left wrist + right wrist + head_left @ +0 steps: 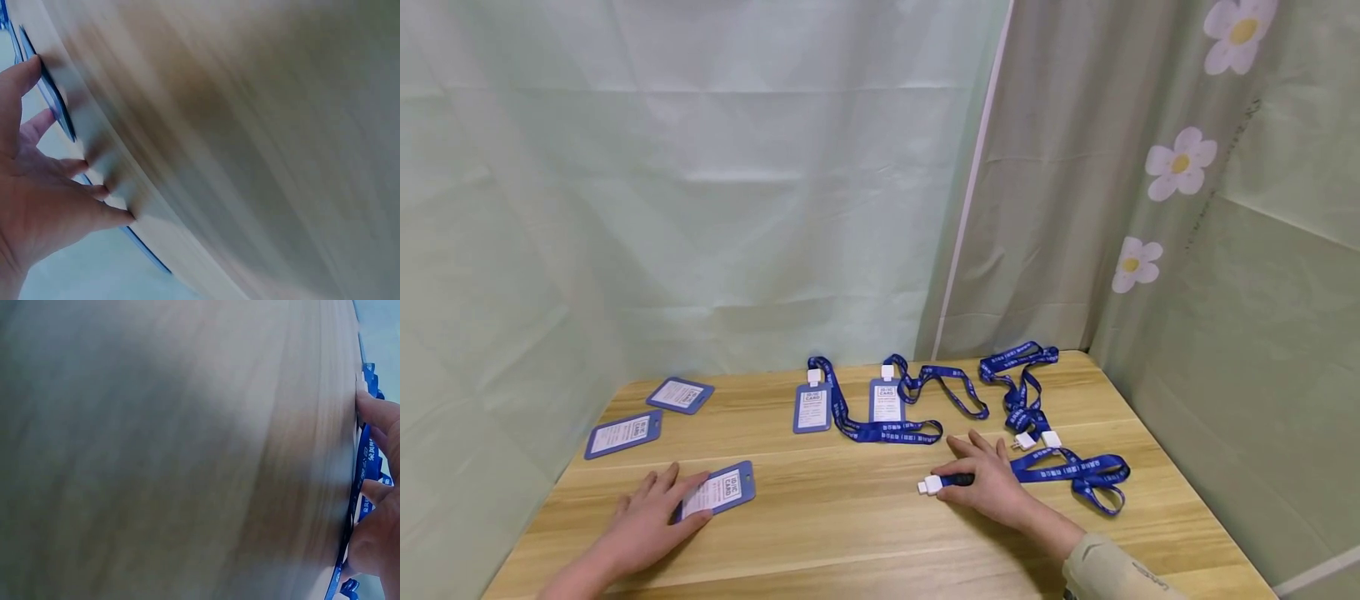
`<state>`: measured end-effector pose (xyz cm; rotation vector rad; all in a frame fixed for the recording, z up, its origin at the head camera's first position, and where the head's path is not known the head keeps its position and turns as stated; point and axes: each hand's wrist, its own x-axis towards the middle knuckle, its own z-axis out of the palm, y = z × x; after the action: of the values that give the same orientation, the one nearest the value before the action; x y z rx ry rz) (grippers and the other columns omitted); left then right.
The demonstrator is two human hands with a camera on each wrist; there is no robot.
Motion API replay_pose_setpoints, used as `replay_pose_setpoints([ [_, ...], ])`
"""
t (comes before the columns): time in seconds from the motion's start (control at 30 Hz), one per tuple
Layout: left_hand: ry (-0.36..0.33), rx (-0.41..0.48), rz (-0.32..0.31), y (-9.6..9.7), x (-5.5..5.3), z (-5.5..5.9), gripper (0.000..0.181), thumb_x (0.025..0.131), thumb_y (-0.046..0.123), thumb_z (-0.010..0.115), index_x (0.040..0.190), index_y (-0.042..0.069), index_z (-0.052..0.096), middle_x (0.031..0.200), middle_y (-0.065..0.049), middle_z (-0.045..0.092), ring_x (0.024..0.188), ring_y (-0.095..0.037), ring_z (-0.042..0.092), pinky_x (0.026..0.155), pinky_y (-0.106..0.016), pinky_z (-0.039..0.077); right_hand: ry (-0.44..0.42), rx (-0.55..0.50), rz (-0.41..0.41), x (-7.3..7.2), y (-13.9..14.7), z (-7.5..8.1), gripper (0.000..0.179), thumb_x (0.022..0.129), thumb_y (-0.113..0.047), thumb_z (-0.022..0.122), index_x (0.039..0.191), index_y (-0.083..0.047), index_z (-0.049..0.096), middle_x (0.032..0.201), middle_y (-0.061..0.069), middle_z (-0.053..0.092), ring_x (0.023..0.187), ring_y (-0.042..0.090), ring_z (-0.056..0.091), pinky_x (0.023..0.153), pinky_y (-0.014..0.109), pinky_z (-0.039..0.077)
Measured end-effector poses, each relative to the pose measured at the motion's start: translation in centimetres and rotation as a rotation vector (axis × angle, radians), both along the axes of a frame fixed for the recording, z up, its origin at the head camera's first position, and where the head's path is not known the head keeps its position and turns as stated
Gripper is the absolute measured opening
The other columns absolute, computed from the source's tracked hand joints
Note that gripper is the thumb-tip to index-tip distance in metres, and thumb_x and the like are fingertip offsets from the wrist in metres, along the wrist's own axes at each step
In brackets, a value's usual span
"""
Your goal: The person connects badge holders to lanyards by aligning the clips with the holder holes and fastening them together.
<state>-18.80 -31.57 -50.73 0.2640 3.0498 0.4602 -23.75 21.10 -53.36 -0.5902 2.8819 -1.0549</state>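
My left hand point(651, 521) holds a blue ID card holder point(722, 490) at its left end, thumb on the near edge and index finger on the far one. In the left wrist view, the holder point(55, 100) shows edge-on between thumb and finger, close over the wood. My right hand point(988, 483) pinches a blue lanyard point(1105, 469) by its black part, just behind the white clip point(931, 485), which points left toward the held holder. The strap trails out to the right beneath that hand. The right wrist view catches the lanyard point(365, 459) along the fingers.
Two loose card holders point(625, 433) lie at the left of the wooden table point(820, 533). At the back, two holders point(812, 408) have lanyards attached. More bundled lanyards point(1022, 392) with white clips lie at back right. Curtains point(775, 183) stand behind and beside the table.
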Motion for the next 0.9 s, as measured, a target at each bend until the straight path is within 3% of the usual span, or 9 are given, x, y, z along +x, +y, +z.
replay_pose_setpoints([
  [0.37,0.012,0.024,-0.053,3.8,0.3,0.0,0.069,0.093,0.062,0.064,0.144,0.017,0.059,0.152,-0.037,0.037,0.138,-0.064,0.028,0.098,-0.086,0.02,-0.005,0.012,-0.001,0.1,-0.1,0.3,0.03,0.082,-0.045,0.085,0.109,-0.033,0.082,0.155,0.008,0.049,0.151,0.046,0.02,0.113,0.075,-0.008],
  [0.9,-0.03,0.045,-0.122,10.0,-0.3,-0.1,0.065,0.092,0.059,0.067,0.146,0.023,0.058,0.159,-0.026,0.036,0.146,-0.053,0.026,0.111,-0.079,0.014,0.005,0.008,-0.008,0.1,0.0,0.0,0.029,0.082,-0.046,0.085,0.108,-0.034,0.082,0.155,0.007,0.049,0.151,0.046,0.02,0.114,0.074,-0.008],
])
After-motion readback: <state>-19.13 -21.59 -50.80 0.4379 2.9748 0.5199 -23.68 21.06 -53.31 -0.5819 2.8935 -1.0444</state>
